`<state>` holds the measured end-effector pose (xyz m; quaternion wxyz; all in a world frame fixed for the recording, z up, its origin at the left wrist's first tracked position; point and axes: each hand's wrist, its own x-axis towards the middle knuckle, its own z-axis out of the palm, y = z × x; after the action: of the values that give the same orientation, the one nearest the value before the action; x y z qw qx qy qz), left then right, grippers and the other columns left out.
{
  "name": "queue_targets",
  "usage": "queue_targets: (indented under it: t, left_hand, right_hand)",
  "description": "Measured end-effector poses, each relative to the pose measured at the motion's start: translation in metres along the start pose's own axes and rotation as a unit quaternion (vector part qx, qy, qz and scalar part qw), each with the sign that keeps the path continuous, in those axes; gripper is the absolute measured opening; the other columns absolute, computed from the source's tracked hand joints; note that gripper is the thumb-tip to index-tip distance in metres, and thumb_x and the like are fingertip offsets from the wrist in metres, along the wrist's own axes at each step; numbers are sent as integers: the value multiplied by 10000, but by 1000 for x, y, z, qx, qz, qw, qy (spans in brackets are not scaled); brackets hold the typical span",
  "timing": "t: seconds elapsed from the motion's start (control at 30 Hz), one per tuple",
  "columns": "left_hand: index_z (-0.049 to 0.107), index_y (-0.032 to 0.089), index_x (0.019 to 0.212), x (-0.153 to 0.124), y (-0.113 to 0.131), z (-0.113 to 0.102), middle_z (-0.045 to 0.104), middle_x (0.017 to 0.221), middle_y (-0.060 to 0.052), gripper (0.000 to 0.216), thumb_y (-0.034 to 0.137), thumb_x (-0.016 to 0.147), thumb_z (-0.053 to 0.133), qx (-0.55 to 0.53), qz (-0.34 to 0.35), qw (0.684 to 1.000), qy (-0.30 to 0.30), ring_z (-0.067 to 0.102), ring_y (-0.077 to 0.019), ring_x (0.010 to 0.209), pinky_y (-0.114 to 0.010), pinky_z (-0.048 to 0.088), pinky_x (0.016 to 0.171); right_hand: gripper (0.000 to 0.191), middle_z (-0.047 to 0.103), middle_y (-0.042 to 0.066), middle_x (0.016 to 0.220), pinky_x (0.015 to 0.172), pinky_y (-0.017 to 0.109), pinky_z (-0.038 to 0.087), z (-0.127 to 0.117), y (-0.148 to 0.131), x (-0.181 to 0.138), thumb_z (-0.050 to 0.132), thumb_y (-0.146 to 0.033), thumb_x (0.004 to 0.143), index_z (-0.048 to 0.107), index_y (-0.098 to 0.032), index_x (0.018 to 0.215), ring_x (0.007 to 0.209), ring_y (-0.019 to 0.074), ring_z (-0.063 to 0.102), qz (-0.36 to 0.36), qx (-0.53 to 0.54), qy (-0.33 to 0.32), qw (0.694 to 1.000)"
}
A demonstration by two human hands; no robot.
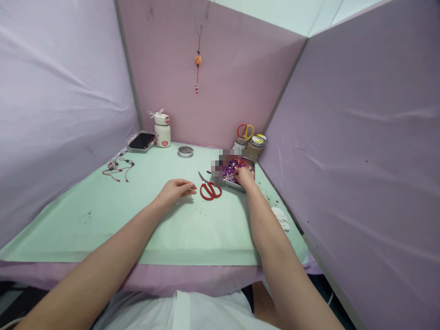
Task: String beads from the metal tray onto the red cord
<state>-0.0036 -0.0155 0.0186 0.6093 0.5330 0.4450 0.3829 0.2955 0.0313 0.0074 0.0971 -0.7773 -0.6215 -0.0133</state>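
Note:
My left hand (176,189) is closed in a pinch above the green cloth, a thin pale thread (191,189) at its fingertips. Something small and clear hangs just under those fingers, too fine to make out. Over at the right, my right hand (245,177) reaches into a metal tray (237,186) of small purple, red and orange beads (229,171). Its fingers are bent together among the beads; whatever they hold is hidden. Between my hands lie red-handled scissors (210,184), blades pointing away from me and touched by neither hand.
Behind the tray stand a jar of scissors (240,143) and a lidded jar (257,144). Farther left are a round spool (185,151), a white bottle (162,134), a phone (142,140) and beaded red cords (118,168). A beaded charm (198,60) hangs on the back wall; white cloth (281,219) lies right.

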Motion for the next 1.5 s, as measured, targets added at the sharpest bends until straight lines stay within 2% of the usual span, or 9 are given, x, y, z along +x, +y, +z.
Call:
queue_targets:
  t: [0.5, 0.7, 0.97, 1.07, 1.13, 1.2, 1.3, 1.4, 1.5]
  left_hand:
    - [696, 157, 751, 2, -3, 0, 715, 922, -129, 288, 411, 625, 751, 9, -3, 1000, -1, 681, -230, 842, -318, 510, 784]
    - [695, 153, 747, 0, 0, 1, 717, 909, -133, 308, 420, 608, 759, 6, -4, 1000, 2, 678, -249, 855, -337, 508, 785]
    - [695, 152, 760, 1, -3, -1, 710, 915, -123, 322, 434, 617, 753, -5, 4, 1000, -11, 678, -233, 844, -328, 506, 787]
    - [692, 147, 776, 2, -5, -2, 706, 928, -120, 329, 433, 624, 752, -14, 2, 1000, -23, 675, -217, 839, -328, 502, 814]
    - [691, 141, 782, 2, -5, -3, 704, 929, -118, 340, 435, 624, 755, -19, -1, 999, -31, 671, -214, 844, -335, 499, 832]
    - [689, 136, 779, 3, -5, -3, 704, 917, -114, 347, 438, 623, 759, -24, -1, 999, -40, 667, -210, 840, -340, 497, 845]
    - [688, 135, 771, 2, -5, -3, 704, 894, -110, 352, 437, 611, 771, -35, 1, 998, -53, 662, -199, 809, -353, 497, 845]
    - [688, 130, 755, -1, -4, -1, 706, 866, -113, 354, 429, 593, 786, -43, -5, 997, -67, 657, -194, 771, -368, 496, 835]
    - [693, 126, 744, -4, -2, 0, 706, 851, -114, 343, 418, 592, 790, -43, -12, 995, -85, 656, -192, 766, -359, 489, 826]
  right_hand:
    - [175, 705, 74, 936, 790, 323, 408, 4, 1, 3, 574, -170, 728, 721, -239, 794, 892, 224, 622, -2, 6, -23, 1000]
    - [195, 688, 75, 977, 795, 324, 398, 2, 1, 2, 511, -199, 760, 683, -213, 850, 920, 220, 601, -9, 36, 57, 998]
    - [216, 687, 62, 916, 774, 277, 415, 2, 3, 2, 480, -161, 746, 654, -178, 874, 834, 179, 592, -56, 149, 135, 978]
    - [209, 693, 61, 919, 820, 306, 426, -2, -14, -4, 484, -192, 760, 664, -183, 864, 845, 187, 600, -91, 267, 176, 943]
    - [187, 699, 62, 885, 796, 318, 446, -3, -34, -11, 515, -259, 769, 670, -187, 845, 818, 194, 610, -112, 388, 169, 899]
    - [174, 697, 52, 830, 743, 310, 465, -2, -56, -20, 583, -322, 742, 668, -192, 822, 774, 187, 617, -135, 512, 108, 842]
    - [213, 695, 23, 793, 694, 287, 467, 3, -86, -35, 691, -352, 665, 662, -205, 815, 720, 156, 619, -124, 642, 0, 757]
    - [228, 698, 14, 793, 684, 277, 464, 11, -103, -46, 738, -350, 633, 661, -208, 794, 706, 137, 620, -117, 700, -80, 700]
    - [230, 701, 12, 801, 668, 268, 461, 15, -112, -54, 765, -324, 618, 659, -208, 786, 680, 122, 616, -122, 731, -125, 659]
